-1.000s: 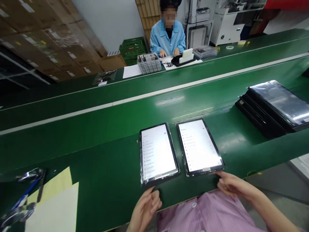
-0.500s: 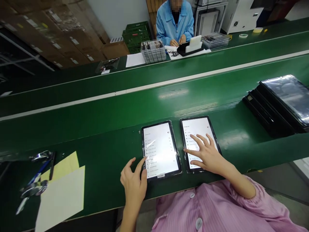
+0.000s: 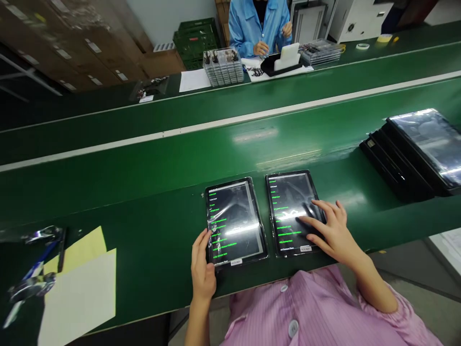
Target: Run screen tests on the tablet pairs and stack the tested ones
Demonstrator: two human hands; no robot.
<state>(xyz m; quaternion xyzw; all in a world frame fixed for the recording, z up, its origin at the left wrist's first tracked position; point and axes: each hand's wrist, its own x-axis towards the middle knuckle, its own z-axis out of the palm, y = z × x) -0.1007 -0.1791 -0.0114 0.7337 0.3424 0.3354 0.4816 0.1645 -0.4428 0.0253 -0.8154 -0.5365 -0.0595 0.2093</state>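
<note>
Two tablets lie side by side on the green bench, both with dark screens carrying lines of green text. My left hand [image 3: 203, 266] rests at the lower left edge of the left tablet [image 3: 236, 218], fingers extended and holding nothing. Over the right tablet [image 3: 288, 202] is my right hand [image 3: 333, 233], its fingers spread and the index finger reaching to the middle of the screen. Whether that fingertip touches the glass I cannot tell. A small white label sits at the bottom edge of each tablet.
Stacked dark tablets [image 3: 414, 154] stand at the right. Yellow and white paper sheets [image 3: 82, 293] lie at the left beside a pen and shiny metal items. Across the bench a person in a blue jacket [image 3: 252, 29] sits behind a clear compartment box [image 3: 224, 69] and a black tray [image 3: 277, 66].
Both tablet screens have switched from white lists to dark pages with green text. My right hand has moved right and slightly down; my left hand has shifted against the left tablet's edge.
</note>
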